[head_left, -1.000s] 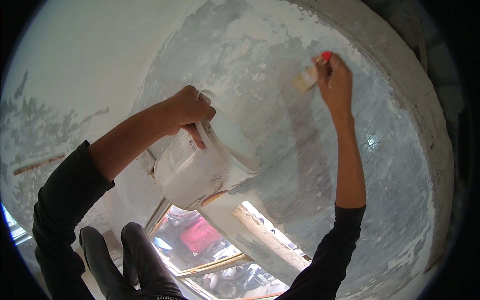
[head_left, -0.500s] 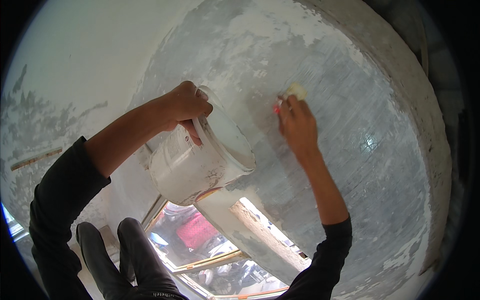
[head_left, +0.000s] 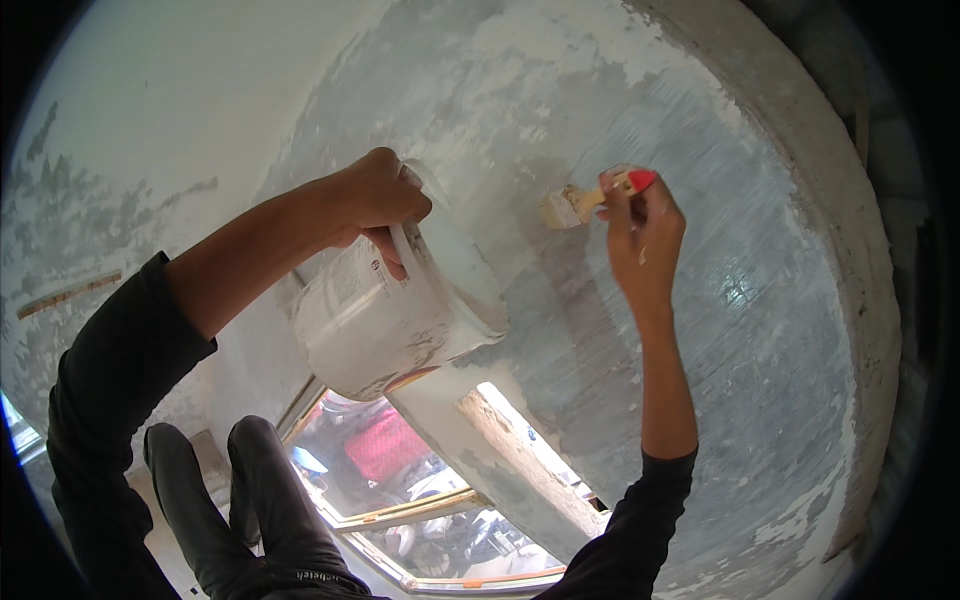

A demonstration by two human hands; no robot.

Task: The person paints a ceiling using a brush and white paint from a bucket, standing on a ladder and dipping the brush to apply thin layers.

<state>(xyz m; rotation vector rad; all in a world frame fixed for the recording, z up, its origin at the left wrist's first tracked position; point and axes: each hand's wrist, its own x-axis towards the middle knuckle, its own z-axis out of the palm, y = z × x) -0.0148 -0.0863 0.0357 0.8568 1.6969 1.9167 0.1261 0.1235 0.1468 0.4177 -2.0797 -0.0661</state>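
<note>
My left hand [head_left: 375, 195] is closed on the upper rim of a white plastic bucket [head_left: 365, 315], which is tilted with its mouth toward the wall. Pale residue coats the inside of the bucket; how much it holds is hidden. In my right hand [head_left: 648, 235] is a paintbrush [head_left: 572, 207] with a wooden, red-ended handle. Its pale bristles point left toward the bucket, in front of the grey, patchy wall [head_left: 720, 380]. Whether the bristles touch the wall, I cannot tell.
Below the bucket is a framed window [head_left: 430, 505], with a red object [head_left: 385, 450] beyond the glass. My legs [head_left: 285, 510] show at the lower left. A rough wall edge [head_left: 860, 260] curves along the right. A thin wooden strip [head_left: 70, 295] lies against the left wall.
The paintbrush has swung round: its bristles now point left and its red handle end right. My right hand has shifted slightly right. The left hand and bucket have barely moved.
</note>
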